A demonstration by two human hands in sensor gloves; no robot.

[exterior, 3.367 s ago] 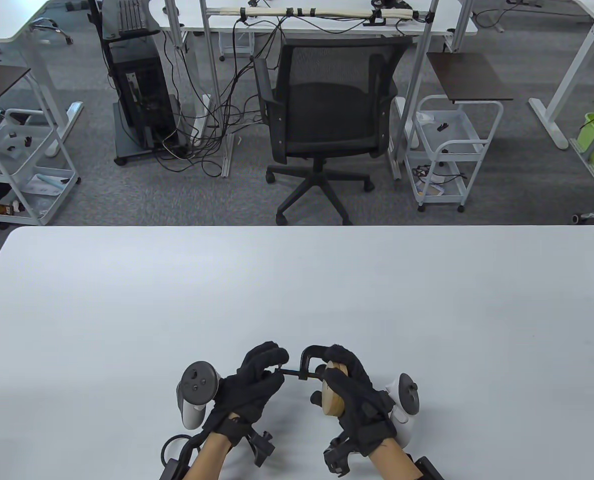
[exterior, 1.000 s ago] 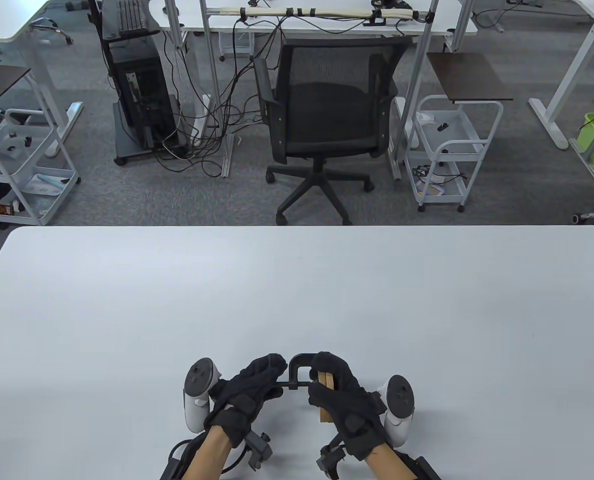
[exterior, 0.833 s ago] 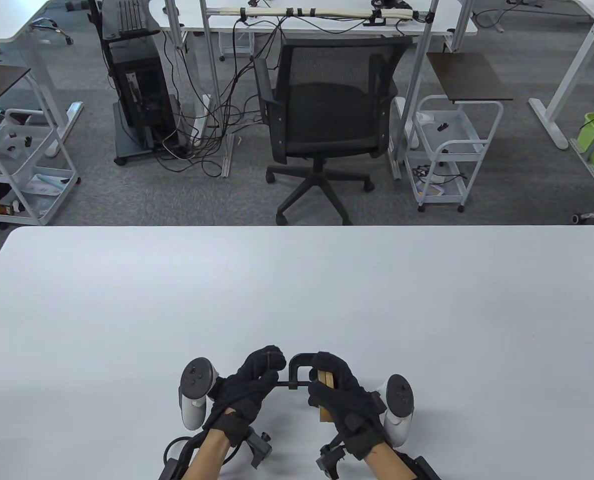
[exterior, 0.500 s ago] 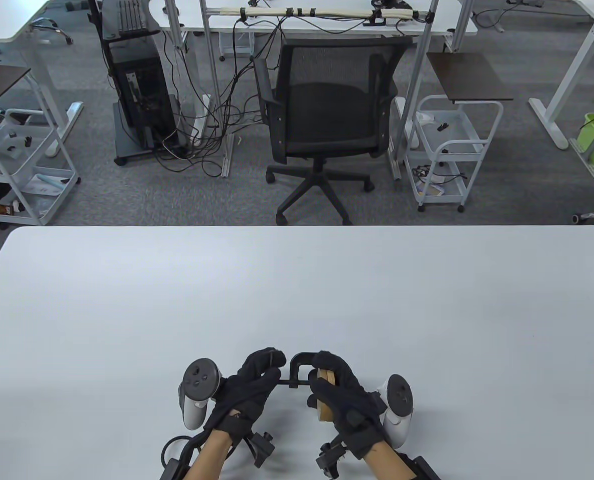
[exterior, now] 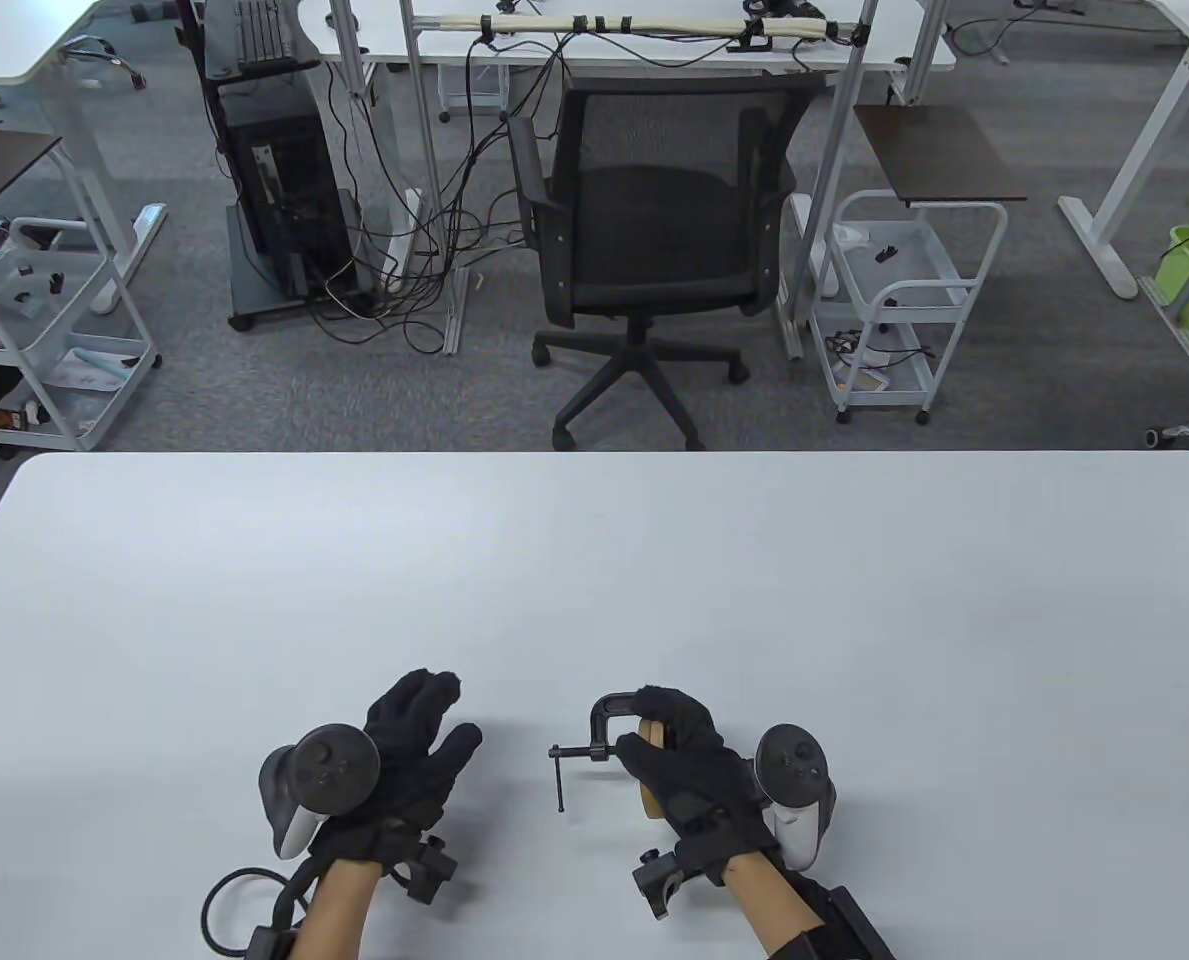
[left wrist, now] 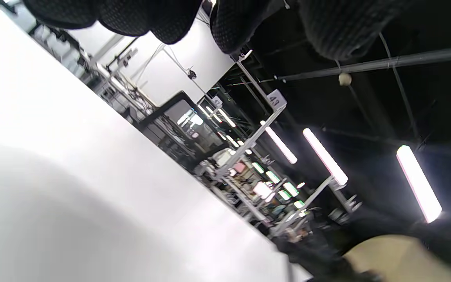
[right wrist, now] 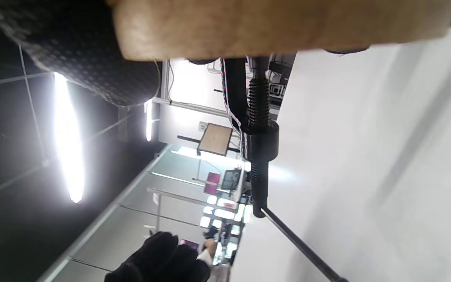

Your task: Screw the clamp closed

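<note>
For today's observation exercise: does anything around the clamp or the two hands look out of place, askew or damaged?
Nothing stands out. The right hand holds the wooden block with the clamp screwed onto it, its handle bar hanging free. The left hand rests open on the table, apart from it.

A wide white rectangular table (exterior: pixel 594 560) with rounded far corners fills the lower half of the table view, its matte top plain and pale grey-white. It also shows as a bare white surface in the left wrist view (left wrist: pixel 53 156) and the right wrist view (right wrist: pixel 366 156). A black looped cable (exterior: pixel 222 900) lies on the top at the near edge, left of centre. Soft grey shadows fall on the surface near the front edge. Whether anything else rests directly on the top cannot be told.
</note>
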